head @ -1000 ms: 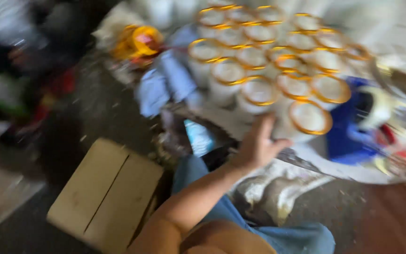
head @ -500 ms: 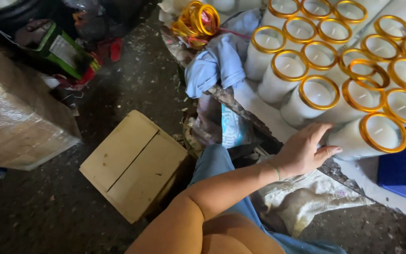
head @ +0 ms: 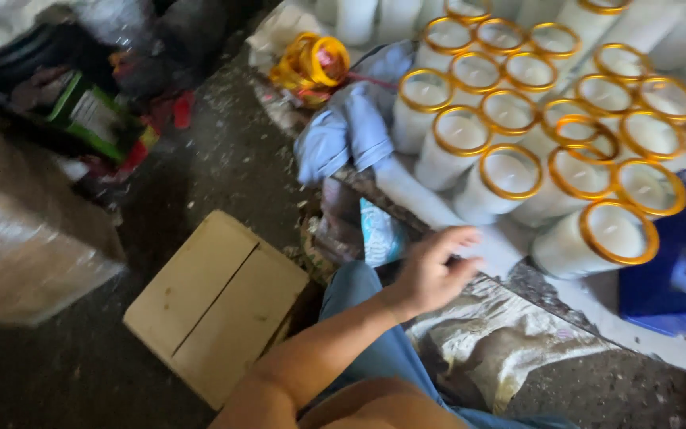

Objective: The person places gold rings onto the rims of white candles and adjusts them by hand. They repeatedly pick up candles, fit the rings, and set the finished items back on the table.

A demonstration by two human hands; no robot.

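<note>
My left hand hovers over my knee in blue jeans, fingers loosely apart, holding nothing. Just beyond its fingertips lies a white cylinder at the foot of a stack of several tall white candles with gold rims, which lean with their open ends towards me. The nearest candle lies to the hand's right. My right hand is out of sight.
A pale wooden box sits on the dark floor at my left. A light blue cloth and yellow rings lie beyond it. There is a blue crate at right, a crumpled dirty sheet below the hand and a wrapped carton at far left.
My view has swung and closed in on the candles. My left hand has drawn back from the lowest gold-rimmed candle towards my knee, and its fingers have curled a little.
</note>
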